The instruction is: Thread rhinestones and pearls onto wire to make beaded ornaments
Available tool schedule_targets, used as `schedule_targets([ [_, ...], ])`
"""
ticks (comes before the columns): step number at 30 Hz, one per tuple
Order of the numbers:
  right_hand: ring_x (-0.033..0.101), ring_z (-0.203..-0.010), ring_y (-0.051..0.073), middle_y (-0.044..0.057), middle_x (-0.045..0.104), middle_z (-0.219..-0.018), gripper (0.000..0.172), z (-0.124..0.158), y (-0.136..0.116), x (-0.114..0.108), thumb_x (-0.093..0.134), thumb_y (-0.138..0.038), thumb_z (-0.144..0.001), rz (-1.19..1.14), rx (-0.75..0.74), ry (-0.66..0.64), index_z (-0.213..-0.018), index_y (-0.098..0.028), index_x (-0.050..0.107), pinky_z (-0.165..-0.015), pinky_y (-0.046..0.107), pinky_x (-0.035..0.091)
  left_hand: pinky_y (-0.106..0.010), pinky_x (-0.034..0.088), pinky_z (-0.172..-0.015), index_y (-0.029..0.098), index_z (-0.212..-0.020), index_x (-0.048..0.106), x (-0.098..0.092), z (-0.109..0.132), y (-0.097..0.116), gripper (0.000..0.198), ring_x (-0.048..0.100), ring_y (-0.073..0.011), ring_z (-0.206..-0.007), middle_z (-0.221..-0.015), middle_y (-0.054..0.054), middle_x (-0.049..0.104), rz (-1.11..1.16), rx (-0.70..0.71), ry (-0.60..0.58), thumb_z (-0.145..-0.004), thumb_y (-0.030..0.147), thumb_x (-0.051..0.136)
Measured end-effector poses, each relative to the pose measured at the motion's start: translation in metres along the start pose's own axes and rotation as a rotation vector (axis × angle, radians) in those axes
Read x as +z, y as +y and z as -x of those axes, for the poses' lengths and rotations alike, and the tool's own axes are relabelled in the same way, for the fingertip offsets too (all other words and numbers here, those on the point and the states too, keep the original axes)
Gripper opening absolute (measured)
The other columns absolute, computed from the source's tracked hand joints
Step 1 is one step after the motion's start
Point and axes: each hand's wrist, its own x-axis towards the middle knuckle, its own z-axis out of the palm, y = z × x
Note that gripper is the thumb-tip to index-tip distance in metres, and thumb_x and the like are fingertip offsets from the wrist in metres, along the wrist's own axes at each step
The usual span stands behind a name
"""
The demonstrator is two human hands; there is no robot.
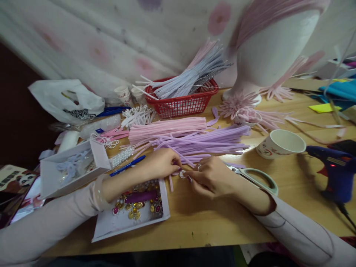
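A small round pearl bead ornament (182, 174) sits between the fingertips of both hands, low over the table. My left hand (167, 163) is closed, its thumb and fingers pinched at the ornament's left side, with a bit of lilac strip beside them. From the other side, the closed fingers of my right hand (213, 178) grip its edge; a ring is on one finger. Just beyond the hands lie a bundle of lilac pipe cleaners (203, 141) and a pink bundle (169, 129). Scissors (260, 178) lie partly under my right forearm.
A white box lid (128, 228) with gems and beads is under my left forearm; a white box (75, 178) stands further left. At the back is a red basket (180, 105) of pipe cleaners. A paper cup (280, 144) and a blue glue gun (335, 170) are at right.
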Motion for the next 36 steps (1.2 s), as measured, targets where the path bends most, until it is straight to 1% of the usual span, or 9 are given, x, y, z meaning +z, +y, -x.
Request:
schedule_targets([
  [5, 0.042, -0.046, 0.013, 0.005, 0.063, -0.051, 0.027, -0.001, -0.002, -0.001, 0.046, -0.023, -0.085, 0.000, 0.049, -0.143, -0.073, -0.016, 0.069, -0.053, 0.032, 0.019, -0.027, 0.035, -0.056, 0.020, -0.084, 0.079, 0.001, -0.001, -0.001, 0.021, 0.062, -0.0156, -0.063, -0.075, -0.003, 0.077, 0.001, 0.005, -0.001, -0.076, 0.022, 0.060],
  [9, 0.043, -0.047, 0.014, 0.006, 0.065, -0.053, 0.027, -0.003, -0.003, -0.001, 0.046, -0.022, -0.086, 0.003, 0.056, -0.173, -0.075, -0.016, 0.070, -0.053, 0.032, 0.019, -0.026, 0.036, -0.057, 0.019, -0.083, 0.078, 0.000, -0.001, -0.001, 0.020, 0.063, -0.0159, -0.064, -0.075, -0.003, 0.077, 0.003, 0.004, 0.000, -0.075, 0.021, 0.060],
  [12, 0.042, -0.046, 0.013, 0.005, 0.063, -0.052, 0.026, -0.003, -0.002, -0.001, 0.046, -0.021, -0.085, -0.005, 0.044, -0.158, -0.070, -0.017, 0.067, -0.053, 0.032, 0.020, -0.026, 0.035, -0.054, 0.019, -0.082, 0.078, 0.001, -0.001, -0.001, 0.019, 0.063, -0.0156, -0.062, -0.072, -0.003, 0.076, 0.007, -0.002, 0.000, -0.074, 0.022, 0.061],
  [15, 0.041, -0.045, 0.013, 0.003, 0.059, -0.049, 0.026, -0.002, -0.002, -0.002, 0.045, -0.018, -0.084, -0.027, 0.034, -0.070, -0.063, -0.018, 0.061, -0.053, 0.031, 0.021, -0.025, 0.034, -0.052, 0.018, -0.081, 0.077, 0.002, -0.001, -0.002, 0.019, 0.063, -0.0148, -0.059, -0.070, -0.003, 0.076, 0.019, -0.013, -0.010, -0.074, 0.023, 0.060],
  [19, 0.035, -0.042, 0.012, -0.001, 0.050, -0.046, 0.026, -0.002, 0.000, -0.007, 0.043, -0.013, -0.081, -0.047, 0.005, 0.147, -0.057, -0.021, 0.049, -0.051, 0.030, 0.024, -0.025, 0.034, -0.052, 0.018, -0.080, 0.077, 0.001, -0.001, -0.001, 0.018, 0.063, -0.0146, -0.059, -0.069, -0.004, 0.076, 0.029, -0.019, -0.017, -0.074, 0.024, 0.061],
  [22, 0.034, -0.041, 0.013, -0.002, 0.047, -0.045, 0.028, -0.002, 0.001, -0.009, 0.044, -0.011, -0.080, -0.034, -0.003, 0.252, -0.054, -0.022, 0.044, -0.050, 0.031, 0.026, -0.025, 0.035, -0.053, 0.018, -0.077, 0.077, 0.000, -0.001, 0.000, 0.017, 0.062, -0.0144, -0.059, -0.069, -0.004, 0.075, 0.033, -0.016, -0.019, -0.073, 0.022, 0.061],
  [24, 0.035, -0.041, 0.013, -0.002, 0.046, -0.044, 0.027, -0.002, 0.001, -0.010, 0.044, -0.011, -0.079, -0.040, -0.013, 0.288, -0.055, -0.023, 0.044, -0.050, 0.031, 0.027, -0.025, 0.035, -0.053, 0.018, -0.077, 0.077, 0.000, -0.001, 0.001, 0.016, 0.062, -0.0143, -0.059, -0.069, -0.004, 0.075, 0.040, -0.016, -0.020, -0.073, 0.022, 0.062],
  [30, 0.042, -0.041, 0.016, 0.000, 0.055, -0.048, 0.020, 0.000, -0.001, -0.011, 0.044, -0.007, -0.075, -0.128, -0.091, 0.366, -0.069, -0.021, 0.057, -0.049, 0.032, 0.031, -0.024, 0.037, -0.052, 0.018, -0.077, 0.076, 0.001, 0.000, 0.000, 0.016, 0.062, -0.0147, -0.058, -0.068, -0.004, 0.075, 0.073, -0.013, -0.015, -0.073, 0.022, 0.062],
  [36, 0.042, -0.041, 0.016, 0.001, 0.055, -0.047, 0.022, 0.001, -0.004, -0.014, 0.042, -0.009, -0.076, -0.143, -0.093, 0.419, -0.069, -0.023, 0.058, -0.048, 0.032, 0.031, -0.024, 0.038, -0.053, 0.017, -0.076, 0.077, -0.002, -0.001, 0.001, 0.015, 0.061, -0.0141, -0.057, -0.065, -0.003, 0.074, 0.112, 0.001, -0.037, -0.073, 0.021, 0.062],
])
